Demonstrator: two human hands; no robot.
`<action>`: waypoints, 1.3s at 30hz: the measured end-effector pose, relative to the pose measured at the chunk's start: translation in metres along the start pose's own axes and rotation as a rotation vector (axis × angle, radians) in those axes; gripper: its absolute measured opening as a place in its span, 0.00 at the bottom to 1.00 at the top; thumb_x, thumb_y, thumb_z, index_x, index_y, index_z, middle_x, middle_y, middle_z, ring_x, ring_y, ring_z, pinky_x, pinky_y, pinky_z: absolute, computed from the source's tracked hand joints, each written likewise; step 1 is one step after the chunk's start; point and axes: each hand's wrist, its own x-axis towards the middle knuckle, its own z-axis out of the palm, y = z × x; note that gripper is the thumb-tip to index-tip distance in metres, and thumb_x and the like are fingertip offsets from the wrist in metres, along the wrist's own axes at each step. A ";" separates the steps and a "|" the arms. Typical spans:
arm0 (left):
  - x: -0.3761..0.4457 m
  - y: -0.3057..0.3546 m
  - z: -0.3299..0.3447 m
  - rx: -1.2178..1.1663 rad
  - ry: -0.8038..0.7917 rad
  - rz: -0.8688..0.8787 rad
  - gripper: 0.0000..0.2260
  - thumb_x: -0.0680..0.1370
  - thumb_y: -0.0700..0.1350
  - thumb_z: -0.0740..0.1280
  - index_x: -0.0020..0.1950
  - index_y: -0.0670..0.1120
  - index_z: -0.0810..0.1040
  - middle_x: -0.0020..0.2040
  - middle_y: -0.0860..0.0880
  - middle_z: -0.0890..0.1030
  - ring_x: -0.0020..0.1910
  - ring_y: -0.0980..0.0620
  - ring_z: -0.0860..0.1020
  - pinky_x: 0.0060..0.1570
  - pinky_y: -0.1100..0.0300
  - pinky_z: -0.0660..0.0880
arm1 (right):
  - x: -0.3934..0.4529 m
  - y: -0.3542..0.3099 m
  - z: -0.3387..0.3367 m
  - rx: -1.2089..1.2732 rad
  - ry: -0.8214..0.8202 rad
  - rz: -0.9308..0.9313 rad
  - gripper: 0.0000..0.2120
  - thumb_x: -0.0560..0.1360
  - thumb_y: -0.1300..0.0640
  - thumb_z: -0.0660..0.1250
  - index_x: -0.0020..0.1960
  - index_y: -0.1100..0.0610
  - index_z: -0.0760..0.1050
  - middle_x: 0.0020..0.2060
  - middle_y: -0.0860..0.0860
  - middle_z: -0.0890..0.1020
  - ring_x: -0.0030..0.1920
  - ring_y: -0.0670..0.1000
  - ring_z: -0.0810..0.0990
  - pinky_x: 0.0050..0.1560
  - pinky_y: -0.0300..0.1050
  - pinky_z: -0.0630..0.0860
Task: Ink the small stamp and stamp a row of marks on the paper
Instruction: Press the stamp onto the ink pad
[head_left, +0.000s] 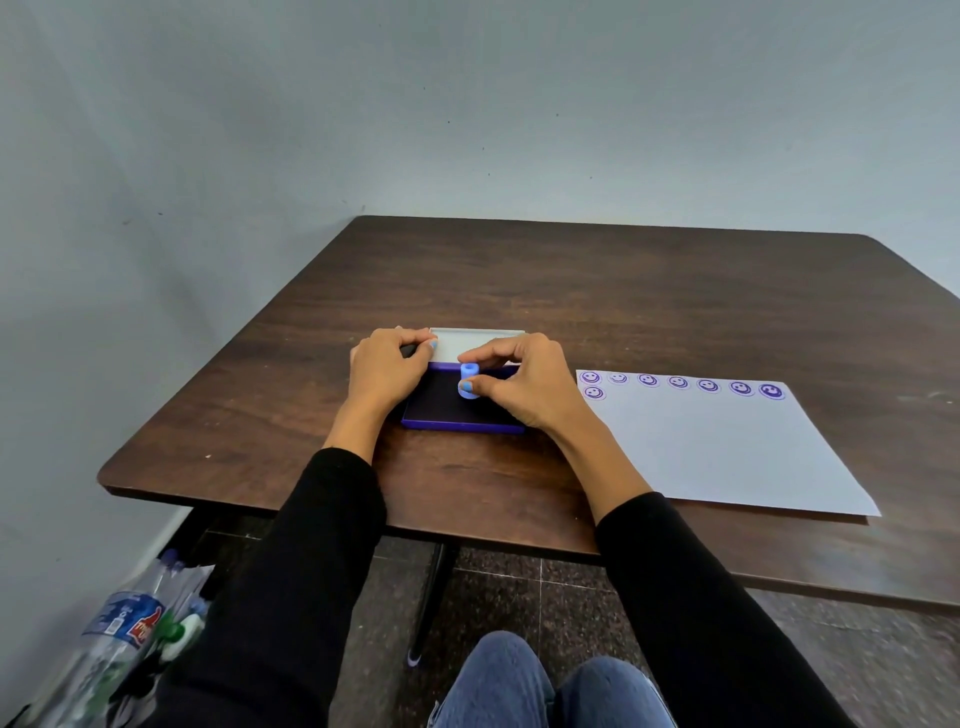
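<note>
Your right hand (524, 384) has the small blue stamp (468, 381) pinched between thumb and index fingers (480, 355), stamp upright with its base down on the dark pad of the ink pad (462, 400); whether the face is actually pressed in or only touching, can't tell. Your left hand (387, 366) sits at the pad's 9 o'clock side, fingers curled and clamped around the left end of the raised white lid (478, 344), thumb tip on the lid's inner face. The lid stands open at the pad's 12 o'clock edge. The ink pad is a purple-rimmed tray, lying flat on the brown wooden table (623, 291), roughly mid-table and near your front edge. At 3 o'clock from the pad, close but not touching it, lies the white paper (727, 452), flat, its near corner reaching towards the table's front edge. Along the paper's 12 o'clock edge you've got a row of seven purple smiley marks (678, 383), uneven in ink: the rightmost is darkest and blotchy, the second from left is faint. One more mark (594, 393) sits just below the leftmost, starting a second row. Both sleeves are black, pulled up short of the wrists. Below the table at 7 o'clock, on the floor, there's a bag of empty plastic bottles (130, 623). Your knees in blue jeans (545, 686) show at 6 o'clock.
</note>
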 end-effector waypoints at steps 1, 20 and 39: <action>0.000 0.000 0.000 -0.001 -0.001 -0.001 0.13 0.77 0.49 0.64 0.59 0.49 0.79 0.62 0.50 0.79 0.67 0.50 0.70 0.70 0.48 0.56 | 0.000 0.000 0.000 -0.003 -0.001 0.005 0.12 0.67 0.60 0.75 0.50 0.55 0.83 0.46 0.50 0.85 0.40 0.36 0.77 0.41 0.20 0.68; -0.002 0.002 -0.001 -0.037 0.007 0.000 0.13 0.77 0.48 0.64 0.59 0.48 0.80 0.61 0.50 0.79 0.68 0.50 0.70 0.70 0.46 0.59 | -0.001 -0.003 0.001 -0.035 0.029 0.012 0.11 0.64 0.59 0.78 0.46 0.56 0.83 0.41 0.52 0.86 0.37 0.41 0.79 0.36 0.18 0.67; -0.045 0.067 0.015 0.052 0.016 0.339 0.15 0.71 0.56 0.67 0.54 0.53 0.81 0.63 0.49 0.78 0.70 0.47 0.67 0.70 0.45 0.58 | -0.041 0.003 -0.080 0.832 0.762 0.159 0.09 0.67 0.64 0.74 0.46 0.57 0.81 0.35 0.50 0.86 0.39 0.46 0.84 0.43 0.34 0.78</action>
